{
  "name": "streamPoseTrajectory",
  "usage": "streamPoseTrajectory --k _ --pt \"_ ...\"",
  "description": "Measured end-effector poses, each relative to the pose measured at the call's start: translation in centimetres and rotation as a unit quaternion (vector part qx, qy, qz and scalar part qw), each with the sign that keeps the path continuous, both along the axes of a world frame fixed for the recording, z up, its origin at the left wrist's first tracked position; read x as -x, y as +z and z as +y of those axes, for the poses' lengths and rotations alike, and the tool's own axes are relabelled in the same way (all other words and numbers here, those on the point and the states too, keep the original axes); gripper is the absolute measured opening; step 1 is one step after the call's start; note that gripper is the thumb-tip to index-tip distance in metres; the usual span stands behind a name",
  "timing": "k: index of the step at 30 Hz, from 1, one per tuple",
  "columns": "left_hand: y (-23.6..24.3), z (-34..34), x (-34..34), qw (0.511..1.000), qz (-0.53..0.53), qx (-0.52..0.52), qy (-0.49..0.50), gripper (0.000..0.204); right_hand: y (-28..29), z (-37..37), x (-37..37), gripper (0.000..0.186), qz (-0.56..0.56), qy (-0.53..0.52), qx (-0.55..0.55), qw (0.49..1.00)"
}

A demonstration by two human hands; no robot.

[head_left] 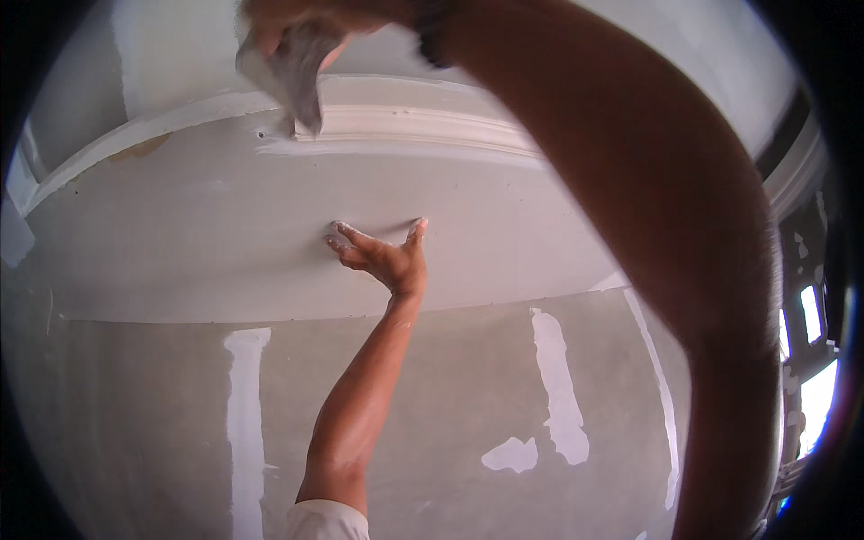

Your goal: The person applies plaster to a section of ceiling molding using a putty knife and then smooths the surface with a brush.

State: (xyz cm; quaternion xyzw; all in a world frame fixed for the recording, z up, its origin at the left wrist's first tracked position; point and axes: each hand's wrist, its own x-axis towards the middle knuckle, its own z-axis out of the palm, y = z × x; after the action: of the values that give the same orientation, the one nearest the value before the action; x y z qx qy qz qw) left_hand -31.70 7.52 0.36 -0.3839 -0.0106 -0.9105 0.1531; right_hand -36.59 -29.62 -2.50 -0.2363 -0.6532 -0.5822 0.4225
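I am looking up at a grey ceiling board (pixel 180 234) with a white moulding (pixel 414 126) running along its far side. My left hand (pixel 385 256) is raised with its fingers spread, and the fingertips rest flat against the board; it holds nothing. My right arm crosses the view from the lower right to the top. My right hand (pixel 279 22) grips a flat plaster-smeared filling blade (pixel 297 81). The blade's lower corner touches the end of the moulding. A small hole (pixel 263 135) and a smear of white filler lie just left of the blade tip.
Below the board is a grey wall (pixel 126 405) with vertical stripes of white filler (pixel 245 414) and white patches (pixel 558 387). A bright window opening (pixel 814 396) sits at the far right. A brown stain (pixel 144 146) marks the board's far left edge.
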Motion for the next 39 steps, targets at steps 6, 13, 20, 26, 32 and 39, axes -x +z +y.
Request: streamPoseTrajectory --k 6,13,20,26,32,39 --pt "-0.2 -0.6 -2.4 1.0 0.019 -0.004 -0.009 0.132 5.5 -2.2 -10.5 0.032 0.11 -0.177 -0.092 0.974" --pt "0.2 0.0 -0.6 1.0 0.003 0.022 0.02 0.133 6.5 0.6 -12.2 0.035 0.158 -0.23 0.013 0.96" --pt "0.1 -0.1 -0.9 1.0 0.008 0.02 0.01 0.133 9.6 6.6 -14.6 0.032 0.066 -0.162 -0.182 0.968" --pt "0.1 -0.1 -1.0 1.0 -0.003 0.007 0.015 0.131 5.0 9.1 -13.7 0.044 0.117 -0.183 -0.194 0.957" --pt "-0.1 -0.4 -0.5 1.0 -0.002 0.007 0.022 0.131 2.7 5.8 -15.3 0.032 0.036 -0.223 -0.16 0.961" --pt "0.0 -0.2 -0.5 1.0 0.01 0.025 -0.003 0.131 11.8 1.2 -28.6 0.012 0.038 -0.623 -0.256 0.738"
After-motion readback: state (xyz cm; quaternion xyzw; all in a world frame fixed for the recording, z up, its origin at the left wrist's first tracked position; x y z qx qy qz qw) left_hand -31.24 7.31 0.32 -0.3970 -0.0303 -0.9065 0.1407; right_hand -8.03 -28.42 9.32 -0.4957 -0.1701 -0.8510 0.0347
